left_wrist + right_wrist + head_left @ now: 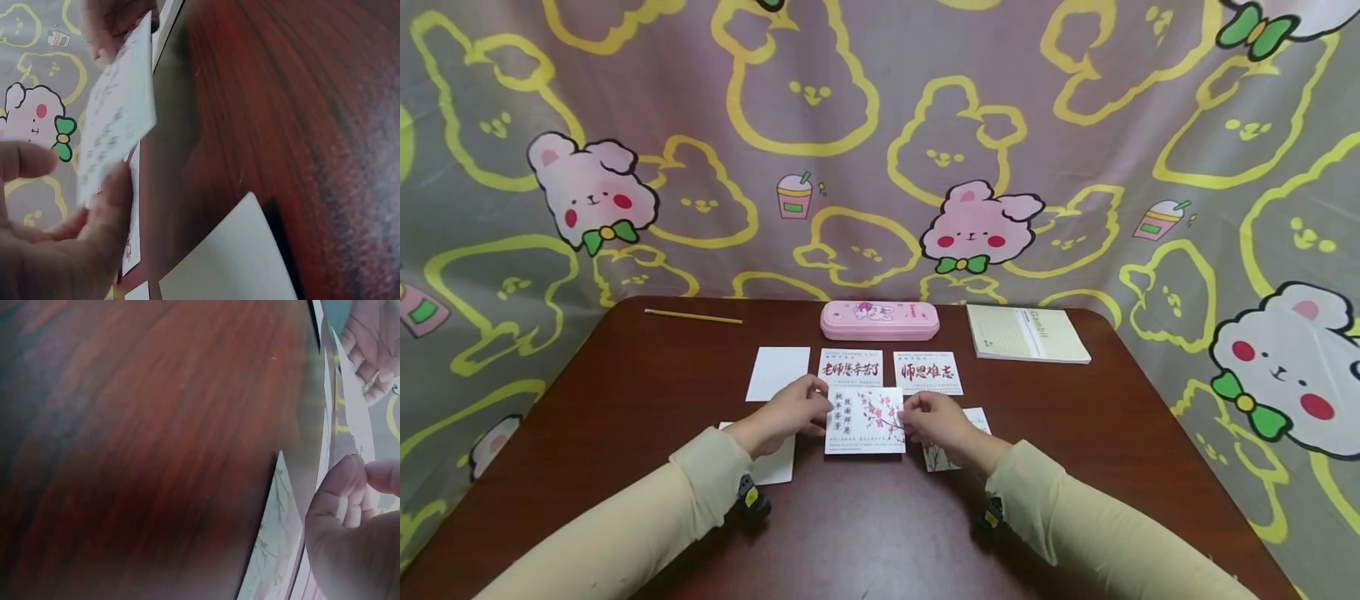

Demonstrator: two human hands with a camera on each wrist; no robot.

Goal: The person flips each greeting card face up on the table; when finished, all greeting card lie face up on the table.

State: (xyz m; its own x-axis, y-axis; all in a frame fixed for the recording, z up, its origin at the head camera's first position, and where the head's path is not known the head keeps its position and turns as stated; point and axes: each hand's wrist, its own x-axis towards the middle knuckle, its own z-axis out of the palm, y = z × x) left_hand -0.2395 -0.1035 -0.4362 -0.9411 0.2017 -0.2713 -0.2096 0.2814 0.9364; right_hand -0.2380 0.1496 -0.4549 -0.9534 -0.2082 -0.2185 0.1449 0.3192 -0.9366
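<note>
A white card [865,425] printed with pink blossoms and dark characters is held up off the table, tilted, in the head view. My right hand [936,421] pinches its right edge between thumb and fingers. At the card's left edge is my left hand [786,408]; in the left wrist view its fingers [112,194] touch the card while the thumb stands apart. Behind lie two cards with red characters, one left [850,367] and one right [928,375], beside a blank white card [778,373]. A blossom card [942,458] and another white card [778,468] are partly covered by the hands.
A pink pencil case [880,322] stands at the back of the brown table [865,533]. A yellow pencil [694,317] lies at the back left, and a cream notebook [1028,333] at the back right. Behind the table hangs a patterned curtain [865,167].
</note>
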